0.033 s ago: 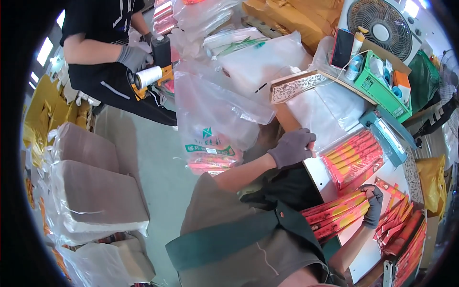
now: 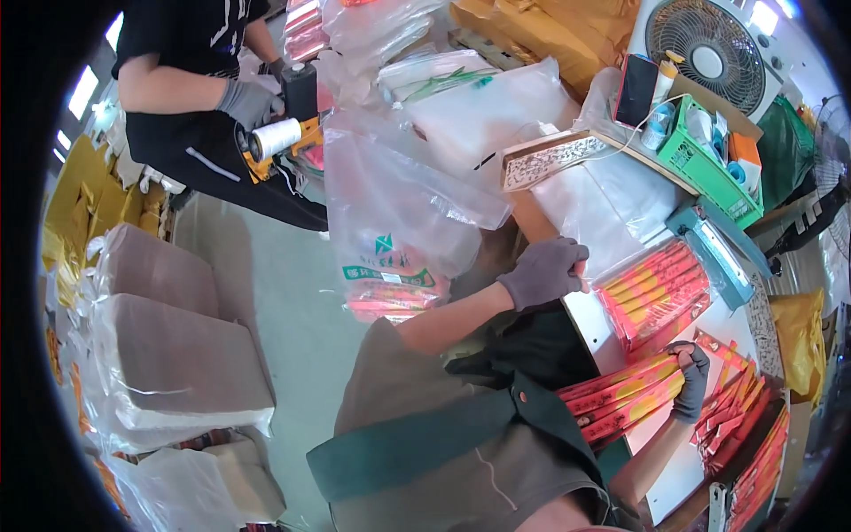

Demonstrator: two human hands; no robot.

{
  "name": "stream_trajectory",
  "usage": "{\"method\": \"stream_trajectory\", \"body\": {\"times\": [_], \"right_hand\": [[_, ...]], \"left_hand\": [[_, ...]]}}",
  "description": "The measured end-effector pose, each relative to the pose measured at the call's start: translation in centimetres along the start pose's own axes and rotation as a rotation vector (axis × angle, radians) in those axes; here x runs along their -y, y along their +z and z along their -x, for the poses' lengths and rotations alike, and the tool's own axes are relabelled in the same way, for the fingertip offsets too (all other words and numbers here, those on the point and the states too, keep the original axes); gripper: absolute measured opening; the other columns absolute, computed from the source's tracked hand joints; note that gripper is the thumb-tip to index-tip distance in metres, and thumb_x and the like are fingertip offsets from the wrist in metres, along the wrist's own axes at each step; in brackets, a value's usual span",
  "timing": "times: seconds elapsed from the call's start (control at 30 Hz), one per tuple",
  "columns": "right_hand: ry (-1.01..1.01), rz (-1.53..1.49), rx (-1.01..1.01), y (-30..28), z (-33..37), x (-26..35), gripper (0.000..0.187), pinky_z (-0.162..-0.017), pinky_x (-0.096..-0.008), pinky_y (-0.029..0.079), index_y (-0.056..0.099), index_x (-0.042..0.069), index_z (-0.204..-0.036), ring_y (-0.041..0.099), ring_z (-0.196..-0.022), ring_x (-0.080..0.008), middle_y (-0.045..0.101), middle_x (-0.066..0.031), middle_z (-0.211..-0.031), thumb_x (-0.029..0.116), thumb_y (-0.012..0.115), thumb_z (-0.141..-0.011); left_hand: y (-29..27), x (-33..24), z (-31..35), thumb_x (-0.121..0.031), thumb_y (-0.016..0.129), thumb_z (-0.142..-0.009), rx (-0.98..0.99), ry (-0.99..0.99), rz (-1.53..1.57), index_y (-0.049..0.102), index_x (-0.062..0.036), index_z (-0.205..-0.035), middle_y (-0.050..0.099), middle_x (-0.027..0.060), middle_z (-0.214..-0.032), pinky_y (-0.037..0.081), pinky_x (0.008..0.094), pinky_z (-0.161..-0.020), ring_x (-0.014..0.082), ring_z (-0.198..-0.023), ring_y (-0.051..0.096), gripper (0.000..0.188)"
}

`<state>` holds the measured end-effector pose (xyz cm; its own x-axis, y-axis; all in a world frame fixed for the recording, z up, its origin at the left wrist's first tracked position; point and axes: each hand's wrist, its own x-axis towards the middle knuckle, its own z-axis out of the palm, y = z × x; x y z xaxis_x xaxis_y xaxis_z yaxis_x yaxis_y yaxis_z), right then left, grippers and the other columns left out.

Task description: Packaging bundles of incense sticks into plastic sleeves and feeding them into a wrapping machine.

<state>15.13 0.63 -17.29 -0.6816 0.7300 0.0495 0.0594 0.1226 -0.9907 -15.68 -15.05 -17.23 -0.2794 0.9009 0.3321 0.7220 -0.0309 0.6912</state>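
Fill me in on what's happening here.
A person's gloved right hand holds a fan of red-and-yellow packets at the white table. The gloved left hand is by the clear plastic bags; whether it grips one is unclear. A plastic-wrapped bundle lies just beyond the right hand. Nearby, a co-worker's gloved hand is at a yellow-and-black tool.

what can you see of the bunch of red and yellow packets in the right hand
The bunch of red and yellow packets consists of several long, narrow strips, glossy like coated paper or film, with dark markings. The gloved right hand grips one end; the strips spread slightly and point leftward. They lie in front of the white table as seen here; whether they touch it is unclear.
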Motion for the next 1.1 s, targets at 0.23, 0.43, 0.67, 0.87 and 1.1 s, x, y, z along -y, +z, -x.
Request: {"method": "stream_trajectory", "body": {"times": [0.23, 0.43, 0.67, 0.87, 1.1], "right_hand": [[0.001, 0.019, -0.002, 0.0, 0.0, -0.5, 0.017, -0.079, -0.0258, 0.038, 0.059, -0.002, -0.079, 0.053, -0.080, -0.0150, 0.060, -0.0064, -0.081, 0.015, 0.057, -0.080], [0.020, -0.050, -0.015, 0.0, 0.2, -0.4, 0.017, -0.080, -0.0260, 0.038, 0.059, -0.001, -0.081, 0.054, -0.082, -0.0149, 0.060, -0.0067, -0.083, 0.016, 0.057, -0.082], [0.017, 0.057, -0.010, 0.8, -0.6, -0.1, 0.017, -0.079, -0.0254, 0.040, 0.061, -0.002, -0.087, 0.055, -0.080, -0.0144, 0.061, -0.0070, -0.083, 0.014, 0.058, -0.082], [0.119, -0.126, -0.046, 4.0, -2.3, 0.7, 0.028, -0.078, -0.0255, 0.043, 0.060, 0.000, -0.105, 0.056, -0.081, -0.0135, 0.061, -0.0060, -0.089, 0.009, 0.061, -0.078], [0.107, -0.057, -0.119, 3.0, -2.0, 0.2, 0.010, -0.066, -0.0191, 0.039, 0.060, 0.002, -0.087, 0.048, -0.070, -0.0047, 0.054, 0.0036, -0.076, 0.003, 0.057, -0.078]], "left_hand": [[1.2, 2.4, 0.2, -0.018, 0.065, -0.073, -0.099, 0.117, 0.263, 0.057, -0.0006, -0.074, 0.056, 0.0126, -0.072, 0.041, 0.0348, -0.059, 0.0259, -0.067, 0.057, 0.019], [2.4, 2.2, -2.2, -0.018, 0.067, -0.074, 0.087, 0.005, 0.241, 0.058, 0.0006, -0.076, 0.059, 0.0128, -0.067, 0.043, 0.0310, -0.059, 0.0240, -0.059, 0.055, 0.021], [3.7, -1.3, -4.7, -0.010, 0.064, -0.069, 0.159, -0.046, 1.017, 0.056, 0.0002, -0.072, 0.053, 0.0009, -0.060, 0.041, 0.0232, -0.050, 0.0068, -0.054, 0.050, 0.013], [9.8, -5.3, -5.6, -0.014, 0.064, -0.071, -0.108, 0.281, 0.506, 0.057, -0.0033, -0.073, 0.057, 0.0065, -0.063, 0.044, 0.0290, -0.054, 0.0150, -0.056, 0.056, 0.013], [9.1, -5.1, -4.3, -0.016, 0.061, -0.078, 0.247, 0.140, 0.558, 0.063, -0.0037, -0.077, 0.061, 0.0109, -0.082, 0.046, 0.0349, -0.062, 0.0206, -0.070, 0.061, 0.012]]}}
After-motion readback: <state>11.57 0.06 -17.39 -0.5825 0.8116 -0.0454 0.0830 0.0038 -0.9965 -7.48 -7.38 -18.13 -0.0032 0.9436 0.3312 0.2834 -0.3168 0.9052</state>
